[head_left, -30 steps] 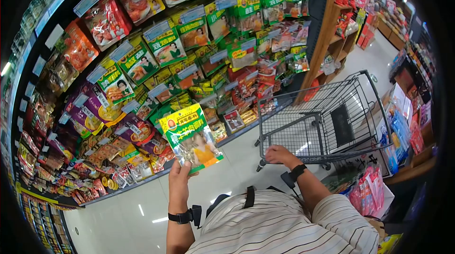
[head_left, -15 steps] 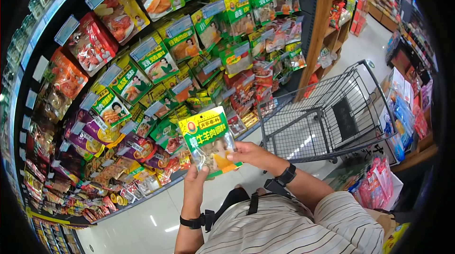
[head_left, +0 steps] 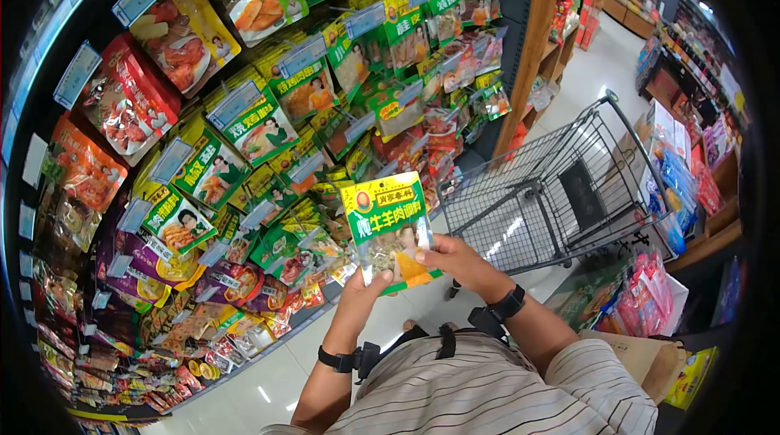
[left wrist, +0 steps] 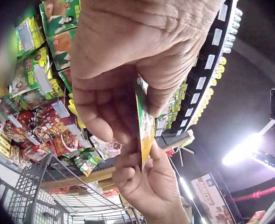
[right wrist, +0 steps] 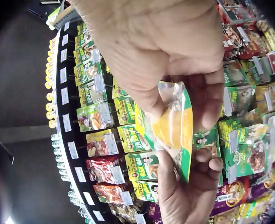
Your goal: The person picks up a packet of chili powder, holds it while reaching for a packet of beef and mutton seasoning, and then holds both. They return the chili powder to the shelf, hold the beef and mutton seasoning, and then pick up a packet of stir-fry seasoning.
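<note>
A green and yellow seasoning packet (head_left: 390,232) with a clear window is held upright between both hands in front of the shelves. The left hand (head_left: 360,301) pinches its lower left corner, thumb on the front. At the lower right edge, the right hand (head_left: 465,263) pinches it the same way. The left wrist view has the packet (left wrist: 144,123) nearly edge-on, between the left hand (left wrist: 137,51) and the right hand (left wrist: 149,182). In the right wrist view the right thumb presses on the packet (right wrist: 172,126), and the left hand (right wrist: 189,186) grips its other end.
Hanging seasoning packets (head_left: 264,122) fill the shelf wall ahead and to the left. A wire shopping cart (head_left: 520,216) stands to the right, beside a wooden shelf (head_left: 528,37). Pink packages (head_left: 642,301) and a brown paper bag (head_left: 642,358) are at the lower right.
The right hand has come from beside the cart to take the packet's right edge. Both hands and the packet have shifted right in the head view, and the packet has turned more upright.
</note>
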Demonstrator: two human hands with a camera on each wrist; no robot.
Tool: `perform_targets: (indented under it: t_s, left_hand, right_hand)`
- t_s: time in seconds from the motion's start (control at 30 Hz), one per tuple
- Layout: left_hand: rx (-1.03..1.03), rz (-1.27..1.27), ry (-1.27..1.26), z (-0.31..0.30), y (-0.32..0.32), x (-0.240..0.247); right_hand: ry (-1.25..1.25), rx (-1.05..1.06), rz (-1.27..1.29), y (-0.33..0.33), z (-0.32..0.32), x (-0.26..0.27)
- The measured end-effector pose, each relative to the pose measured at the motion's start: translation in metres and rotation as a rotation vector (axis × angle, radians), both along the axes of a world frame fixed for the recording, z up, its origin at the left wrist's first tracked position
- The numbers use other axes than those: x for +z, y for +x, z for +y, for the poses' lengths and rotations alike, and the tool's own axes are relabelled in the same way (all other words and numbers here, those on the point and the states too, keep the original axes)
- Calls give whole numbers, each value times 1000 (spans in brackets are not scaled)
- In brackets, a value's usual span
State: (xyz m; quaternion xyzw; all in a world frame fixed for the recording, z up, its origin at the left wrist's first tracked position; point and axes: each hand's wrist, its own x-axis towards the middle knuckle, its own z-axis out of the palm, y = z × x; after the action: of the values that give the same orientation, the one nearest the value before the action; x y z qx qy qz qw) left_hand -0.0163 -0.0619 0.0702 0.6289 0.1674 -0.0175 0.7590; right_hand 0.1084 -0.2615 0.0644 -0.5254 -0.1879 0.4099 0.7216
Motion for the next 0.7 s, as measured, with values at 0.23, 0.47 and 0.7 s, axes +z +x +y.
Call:
perform_targets:
  t_s: [0.23,0.47,0.7]
  left_hand:
    - [-41,34,52,14,6,-12]
    - [-25,29,-4,20,-3,-15]
    - [4,66,99,33,-29,-28]
  right_hand:
    - [-45,-61,9,-8,11,-5]
    - [-97,-91,-18,-16,24,-10]
    - [-91,88,14,-15,37,-8]
